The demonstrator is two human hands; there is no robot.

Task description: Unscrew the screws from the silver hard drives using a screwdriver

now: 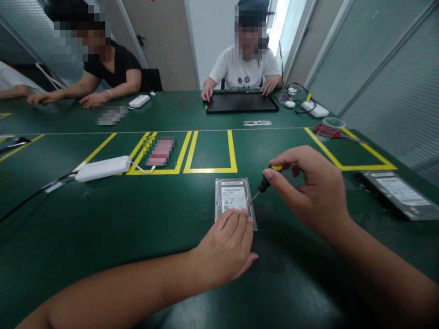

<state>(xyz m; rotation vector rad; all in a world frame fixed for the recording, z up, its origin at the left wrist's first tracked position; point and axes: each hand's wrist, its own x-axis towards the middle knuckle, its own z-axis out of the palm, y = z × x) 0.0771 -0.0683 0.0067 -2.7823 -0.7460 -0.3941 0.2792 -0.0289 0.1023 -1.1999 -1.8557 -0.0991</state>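
Observation:
A hard drive (233,194) with a white printed label lies flat on the green table in front of me. My left hand (228,242) holds its near end down, fingers close together across the top, hiding that part of the label. Between thumb and forefinger, my right hand (308,189) pinches a small screwdriver (264,183) with a black and yellow handle. The shaft slants down to the left, and its tip meets the right side of the drive's top. Whether a screw sits under the tip is too small to tell.
A second hard drive (401,194) lies at the right. Yellow tape (211,171) marks the table (103,237). To the left are a white power bank (103,168) with cables and a phone (161,151). Red-handled scissors (331,131) lie farther back. People sit opposite, one touching a black panel (242,103).

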